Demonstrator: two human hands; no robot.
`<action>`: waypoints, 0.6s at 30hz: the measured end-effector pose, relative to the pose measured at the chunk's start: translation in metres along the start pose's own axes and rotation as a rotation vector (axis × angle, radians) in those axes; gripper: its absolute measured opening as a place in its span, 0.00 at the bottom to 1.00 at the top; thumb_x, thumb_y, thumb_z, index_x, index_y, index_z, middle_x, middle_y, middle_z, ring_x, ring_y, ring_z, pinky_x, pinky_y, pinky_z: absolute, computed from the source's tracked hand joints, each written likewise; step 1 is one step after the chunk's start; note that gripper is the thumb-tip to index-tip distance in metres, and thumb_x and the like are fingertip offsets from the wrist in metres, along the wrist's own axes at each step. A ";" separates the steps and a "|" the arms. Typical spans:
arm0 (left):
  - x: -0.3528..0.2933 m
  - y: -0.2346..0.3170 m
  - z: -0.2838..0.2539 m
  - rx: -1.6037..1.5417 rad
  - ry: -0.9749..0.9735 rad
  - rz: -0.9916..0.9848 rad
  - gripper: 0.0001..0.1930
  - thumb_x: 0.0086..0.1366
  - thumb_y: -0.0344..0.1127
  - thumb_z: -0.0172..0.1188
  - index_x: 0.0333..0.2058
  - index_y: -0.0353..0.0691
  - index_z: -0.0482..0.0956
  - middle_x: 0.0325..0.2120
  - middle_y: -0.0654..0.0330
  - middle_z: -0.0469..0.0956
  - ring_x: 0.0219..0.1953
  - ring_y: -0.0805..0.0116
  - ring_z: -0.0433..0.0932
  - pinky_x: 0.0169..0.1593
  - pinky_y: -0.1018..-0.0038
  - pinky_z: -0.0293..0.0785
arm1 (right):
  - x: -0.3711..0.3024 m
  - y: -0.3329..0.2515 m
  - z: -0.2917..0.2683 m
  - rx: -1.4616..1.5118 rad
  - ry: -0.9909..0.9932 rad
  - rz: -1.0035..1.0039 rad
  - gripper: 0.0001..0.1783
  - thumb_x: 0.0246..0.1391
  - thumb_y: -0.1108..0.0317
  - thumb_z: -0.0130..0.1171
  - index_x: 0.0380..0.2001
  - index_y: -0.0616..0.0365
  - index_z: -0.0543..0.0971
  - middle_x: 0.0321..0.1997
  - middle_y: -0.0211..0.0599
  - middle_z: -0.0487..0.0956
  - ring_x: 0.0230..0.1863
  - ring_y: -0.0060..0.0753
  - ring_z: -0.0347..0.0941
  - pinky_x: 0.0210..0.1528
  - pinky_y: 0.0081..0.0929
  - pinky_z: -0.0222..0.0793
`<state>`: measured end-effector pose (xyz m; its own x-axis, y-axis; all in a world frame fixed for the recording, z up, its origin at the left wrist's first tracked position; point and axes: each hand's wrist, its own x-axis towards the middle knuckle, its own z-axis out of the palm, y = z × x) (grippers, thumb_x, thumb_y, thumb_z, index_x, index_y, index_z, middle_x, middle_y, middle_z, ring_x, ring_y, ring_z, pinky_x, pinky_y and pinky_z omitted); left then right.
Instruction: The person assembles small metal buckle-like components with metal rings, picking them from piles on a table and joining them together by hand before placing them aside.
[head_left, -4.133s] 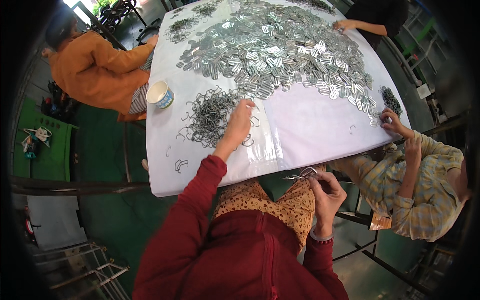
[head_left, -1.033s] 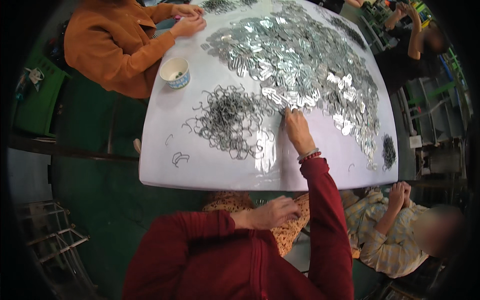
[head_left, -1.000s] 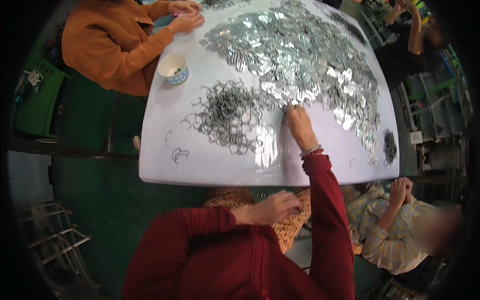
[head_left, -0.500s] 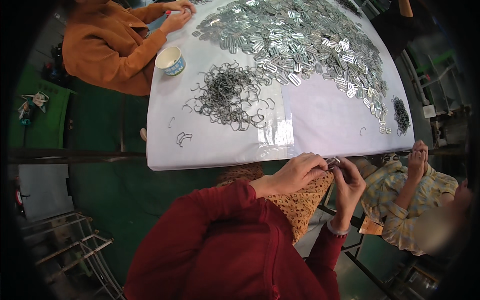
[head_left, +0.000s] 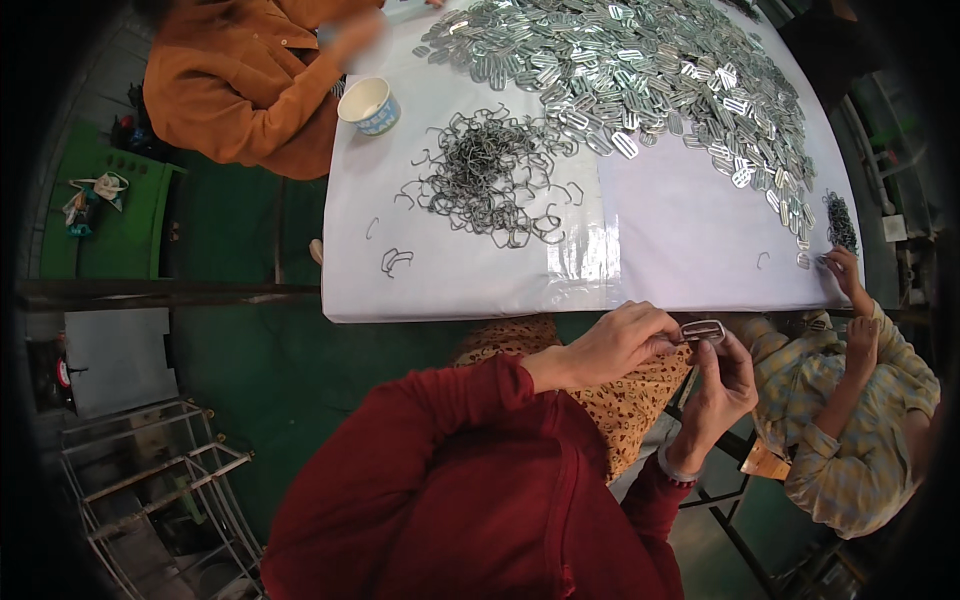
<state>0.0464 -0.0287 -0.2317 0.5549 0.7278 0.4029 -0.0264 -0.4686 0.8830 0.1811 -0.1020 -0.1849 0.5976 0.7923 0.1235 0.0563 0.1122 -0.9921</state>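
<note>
In front of the table's near edge, my right hand (head_left: pixel 718 392) pinches an oval, slotted metal buckle (head_left: pixel 703 329) between thumb and fingers. My left hand (head_left: pixel 622 345) is closed at the buckle's left end, fingertips pressed together; what they hold, if anything, is too small to make out. On the white-covered table (head_left: pixel 440 293) lies a tangled heap of bent wire hooks (head_left: pixel 485 175), with a few loose hooks (head_left: pixel 396 262) nearer its left corner. Beyond them spreads a large pile of similar flat metal buckles (head_left: pixel 640 75).
A paper tub (head_left: pixel 369 106) stands at the table's left edge beside a person in an orange jacket (head_left: pixel 235 90). At right, a person in a checked shirt (head_left: pixel 850 420) reaches to a small dark heap (head_left: pixel 841 222). Clear tape (head_left: pixel 585 262) crosses the tabletop. Metal frames (head_left: pixel 165 490) stand lower left.
The buckle has turned and shows its slotted face more fully. My view has shifted a little. The person at right has stretched a hand to the table edge; the orange-sleeved hand has moved, blurred.
</note>
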 end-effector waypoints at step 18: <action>0.040 -0.117 -0.181 0.767 -0.451 0.245 0.07 0.55 0.33 0.55 0.25 0.39 0.66 0.28 0.59 0.66 0.37 0.60 0.69 0.36 0.68 0.71 | -0.015 -0.002 0.002 -0.111 -0.037 0.098 0.10 0.47 0.82 0.58 0.36 0.68 0.77 0.28 0.34 0.77 0.27 0.21 0.72 0.29 0.19 0.69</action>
<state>-0.0786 0.1455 -0.2756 0.8820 0.3765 0.2832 0.2836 -0.9043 0.3190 0.1703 -0.1129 -0.1846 0.5751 0.8177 0.0242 0.0885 -0.0327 -0.9955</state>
